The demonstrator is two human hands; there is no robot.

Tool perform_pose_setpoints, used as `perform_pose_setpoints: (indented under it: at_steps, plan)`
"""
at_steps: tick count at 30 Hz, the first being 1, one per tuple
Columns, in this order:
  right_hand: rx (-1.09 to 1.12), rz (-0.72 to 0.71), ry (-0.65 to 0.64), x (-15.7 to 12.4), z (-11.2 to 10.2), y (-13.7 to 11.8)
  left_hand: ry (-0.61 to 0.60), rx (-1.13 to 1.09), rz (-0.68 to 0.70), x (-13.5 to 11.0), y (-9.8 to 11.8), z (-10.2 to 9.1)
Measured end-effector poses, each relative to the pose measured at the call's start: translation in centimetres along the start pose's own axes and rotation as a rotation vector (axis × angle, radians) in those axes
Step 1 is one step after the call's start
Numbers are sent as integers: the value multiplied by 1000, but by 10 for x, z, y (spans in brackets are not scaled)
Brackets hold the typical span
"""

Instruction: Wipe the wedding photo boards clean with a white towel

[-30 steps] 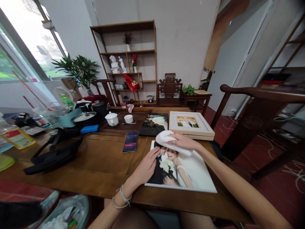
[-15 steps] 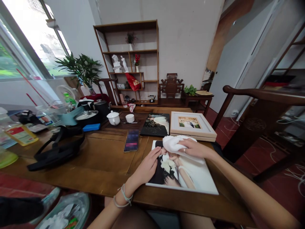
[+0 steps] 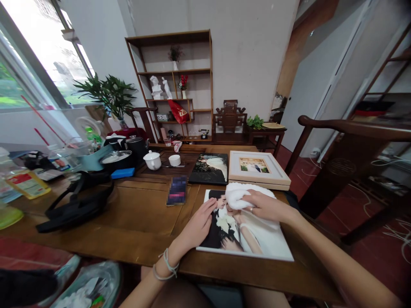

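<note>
A large photo panel [image 3: 263, 239] of a couple lies flat near the table's front edge. My left hand [image 3: 199, 222] rests flat on its left side, fingers stretched out and holding nothing. In my right hand [image 3: 265, 206] is a bunched white cloth [image 3: 236, 194], pressed on the panel's upper part and covering some of the picture. Just behind lie a dark photo panel [image 3: 210, 168] and a light wooden picture frame [image 3: 279, 176] with a small photo in it.
On the wooden table [image 3: 138, 214] lie a phone [image 3: 176, 191], a black strap [image 3: 80, 201] and a blue block [image 3: 123, 173]. A white lidded cup [image 3: 152, 160] stands further back. Bottles [image 3: 27, 182] crowd the left end. A bin [image 3: 93, 286] is below; a chair [image 3: 340, 162] stands right.
My right hand has slid the white cloth a little to the right and slightly down over the panel. My left hand stays in place.
</note>
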State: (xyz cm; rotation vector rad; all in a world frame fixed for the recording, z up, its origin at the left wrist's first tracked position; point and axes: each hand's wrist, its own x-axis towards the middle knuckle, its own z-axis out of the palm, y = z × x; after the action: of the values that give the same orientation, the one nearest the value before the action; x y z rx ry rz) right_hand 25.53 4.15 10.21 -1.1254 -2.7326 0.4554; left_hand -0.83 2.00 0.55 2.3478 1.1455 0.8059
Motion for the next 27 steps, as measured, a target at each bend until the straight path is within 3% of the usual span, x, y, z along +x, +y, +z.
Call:
perform_pose_setpoints:
  at_steps: [5,12,15,18,24,27]
  plan:
    - [-106,2,-33,8,22,-18,-7,14,-23,0,2,-1]
    - [-193,-17,-267,-45,37,-90,7,-2,-5,1,0,0]
    - [-155,-46,-313,-59,35,-107,4,3,1,1,0,0]
    - [-111,-35,-231,-56,36,-93,2,10,-8,1,2,-1]
    - [-141,-38,-18,-19,43,-22,-7,22,-33,0,3,-2]
    - [-195,-46,76,-5,48,-1,1,20,-24,0,2,-1]
